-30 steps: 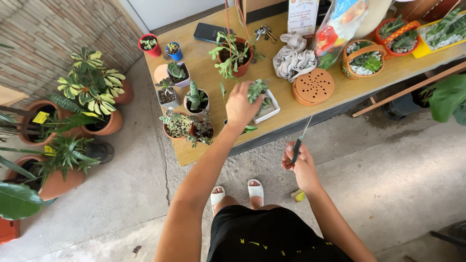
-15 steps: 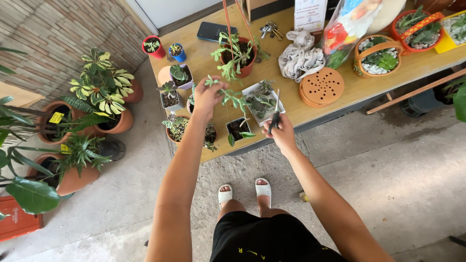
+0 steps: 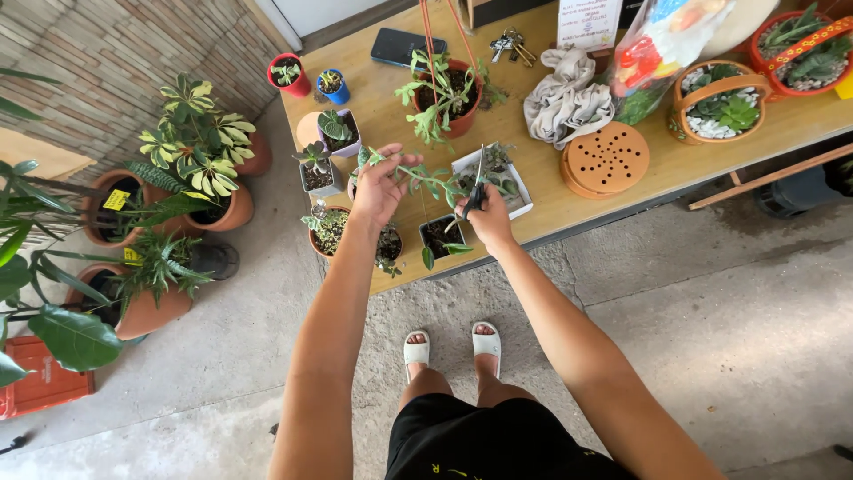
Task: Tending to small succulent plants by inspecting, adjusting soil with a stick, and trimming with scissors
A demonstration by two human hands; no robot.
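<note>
Left hand grips a matt green leafy plant stem; right hand grips slim scissors with shiny metal blades and dark plastic handles. Beneath both: smooth, pale, matt wooden tabletop. Just right of the right hand: round matt terracotta lid with holes; beyond it, crumpled beige cloth. Below the arms: rough grey concrete floor.

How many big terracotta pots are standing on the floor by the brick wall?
4, maybe more hidden by leaves: two round terracotta pots by the wall, one further left, and one nearest the camera.
</note>
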